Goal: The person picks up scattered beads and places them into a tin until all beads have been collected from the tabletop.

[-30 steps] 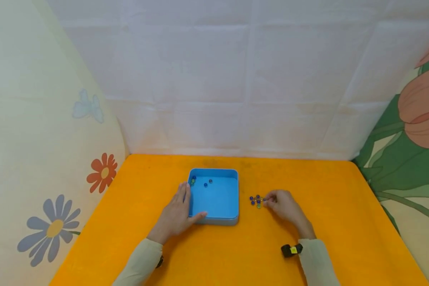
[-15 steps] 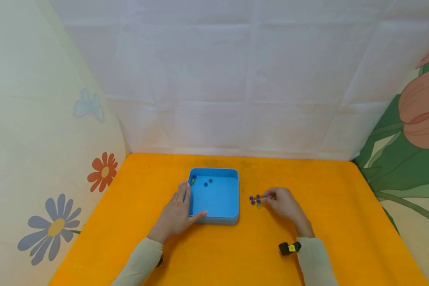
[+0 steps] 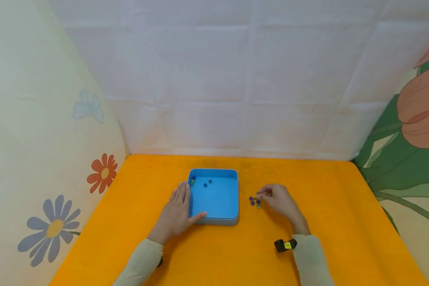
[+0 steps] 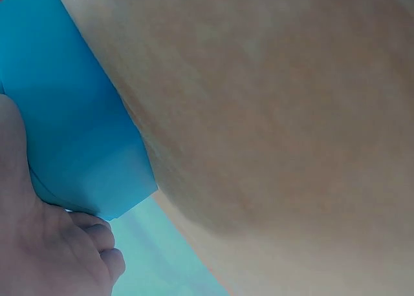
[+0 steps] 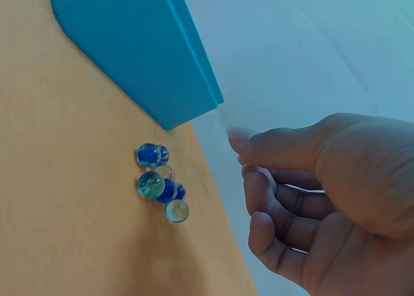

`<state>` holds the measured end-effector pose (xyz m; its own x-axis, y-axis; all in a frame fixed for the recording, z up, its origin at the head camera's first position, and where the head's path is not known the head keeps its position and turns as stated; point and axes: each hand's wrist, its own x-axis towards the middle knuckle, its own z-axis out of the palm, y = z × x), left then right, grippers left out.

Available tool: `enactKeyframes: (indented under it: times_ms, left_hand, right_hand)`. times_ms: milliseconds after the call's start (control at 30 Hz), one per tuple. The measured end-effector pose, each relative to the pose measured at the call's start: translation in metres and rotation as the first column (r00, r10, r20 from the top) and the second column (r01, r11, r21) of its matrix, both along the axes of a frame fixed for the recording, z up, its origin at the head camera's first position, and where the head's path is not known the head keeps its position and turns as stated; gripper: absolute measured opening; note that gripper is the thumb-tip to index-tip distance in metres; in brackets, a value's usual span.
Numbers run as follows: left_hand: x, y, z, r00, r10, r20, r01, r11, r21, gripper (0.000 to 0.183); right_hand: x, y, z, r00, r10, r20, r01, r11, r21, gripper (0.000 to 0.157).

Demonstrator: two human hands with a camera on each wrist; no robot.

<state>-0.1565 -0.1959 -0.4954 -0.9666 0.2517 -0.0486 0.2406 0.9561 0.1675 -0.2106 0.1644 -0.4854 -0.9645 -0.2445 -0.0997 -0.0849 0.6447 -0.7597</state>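
The left hand (image 3: 175,212) lies straight-fingered against the blue box (image 3: 218,202) at nine o'clock, apparently bracing it, while the right hand (image 3: 281,201), thumb and fingertip closed for fine control, pinches one marble (image 3: 258,193) near the loose marbles (image 3: 252,203) at the box's three o'clock.

In the head view, the left hand (image 3: 175,214) hides part of the left side of the blue box (image 3: 214,202). The marble (image 3: 258,193) pinched by the right hand (image 3: 279,200) is too small for its pattern to tell, as are the inner marbles (image 3: 205,185). Both sleeves (image 3: 141,262) leave the bottom edge; the tulip (image 3: 423,95) crosses the right edge. In the left wrist view, the tabletop (image 4: 278,115) is blurred. In the right wrist view, loose marbles (image 5: 151,185) partly hide one another.
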Motion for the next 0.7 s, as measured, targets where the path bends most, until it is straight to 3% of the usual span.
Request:
enactKeyframes:
  times_ms: [700]
  left_hand:
    - [-0.001, 0.000, -0.002, 1.000, -0.002, -0.025, 0.001, 1.000, -0.028, 0.118]
  right_hand:
    - [-0.013, -0.033, 0.022, 0.999, 0.042, -0.002, -0.042, 0.997, -0.062, 0.018]
